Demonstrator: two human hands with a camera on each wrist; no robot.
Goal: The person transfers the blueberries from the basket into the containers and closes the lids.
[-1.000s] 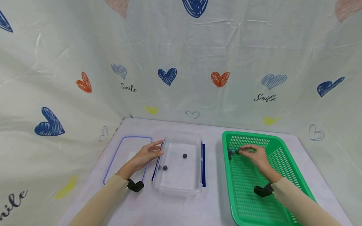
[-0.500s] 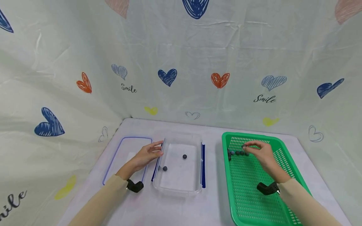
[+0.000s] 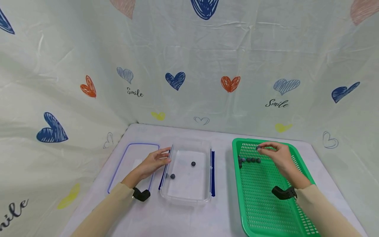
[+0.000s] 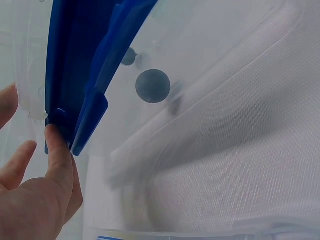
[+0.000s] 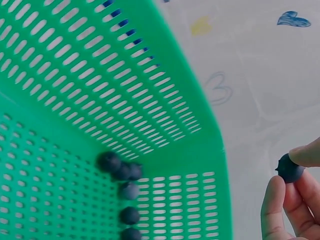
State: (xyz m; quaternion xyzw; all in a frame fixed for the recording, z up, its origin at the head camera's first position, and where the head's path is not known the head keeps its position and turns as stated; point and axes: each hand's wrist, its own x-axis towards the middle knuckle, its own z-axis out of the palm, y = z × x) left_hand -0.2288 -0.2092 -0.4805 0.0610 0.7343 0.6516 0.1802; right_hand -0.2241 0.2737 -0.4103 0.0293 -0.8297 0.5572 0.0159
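In the head view my right hand (image 3: 278,156) is raised over the far end of a green basket (image 3: 238,197), pinching a blueberry (image 5: 290,168) between thumb and fingertips. Several other blueberries (image 3: 253,160) lie in a row along the basket's far left corner. My left hand (image 3: 152,164) rests against the left side of a clear plastic box (image 3: 186,199), fingers fairly straight. One fingertip touches the box's blue side latch (image 4: 75,75) in the left wrist view. Inside the box sit two blueberries, one near the middle (image 3: 193,164) and one near the left wall (image 3: 173,176).
A clear lid with a blue seal (image 3: 127,149) lies on the white-covered table (image 3: 219,217), left of the box and partly behind my left hand. A second blue latch (image 3: 213,174) hangs on the box's right side. A heart-printed curtain (image 3: 204,49) stands behind.
My right hand has risen from the row of blueberries and moved slightly right, now with a blueberry lifted in its fingertips. The left hand and the box stay put.
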